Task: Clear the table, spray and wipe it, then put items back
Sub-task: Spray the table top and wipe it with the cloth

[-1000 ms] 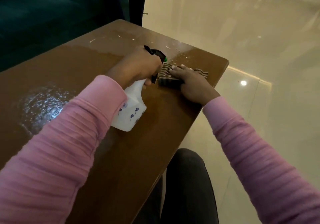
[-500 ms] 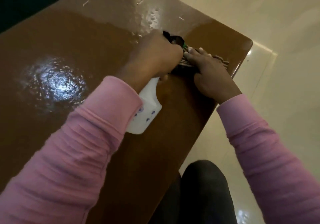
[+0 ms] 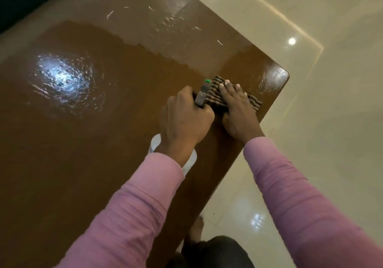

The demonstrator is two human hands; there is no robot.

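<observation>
1. Both hands are near the far right corner of the table. The left hand (image 3: 185, 120) has its fingers curled round the neck of a white plastic spray bottle (image 3: 191, 161). The right hand (image 3: 236, 112) lies flat, fingers straight and close together, pressing down on a folded brown-and-cream striped cloth (image 3: 215, 97).
2. The spray bottle is tilted, its body running back under the left wrist toward the near side. Its grey nozzle (image 3: 202, 92), tipped with green, points away toward the far edge. The nozzle sits just beside the left end of the cloth.
3. The cloth rests on the glossy brown wooden table (image 3: 103, 154), close to the right edge. Its left part and its right end show on either side of the right hand, and the striped weave is plain to see.
4. The table surface looks wet. A bright glare with beaded droplets (image 3: 62, 77) lies on the left part, and a paler sheen covers the far strip. Small white flecks (image 3: 109, 14) are scattered over that far strip.
5. Small dark marks (image 3: 150, 148) show on the bottle's body near the left cuff. They are too small to read, and no brand name can be made out.
6. Pink ribbed sleeves (image 3: 132, 216) cover both forearms down to the wrists.
7. Shiny cream floor tiles (image 3: 321, 133) lie to the right of the table, with round light reflections on them. A dark-clothed knee (image 3: 226, 251) is at the near edge of the view.
</observation>
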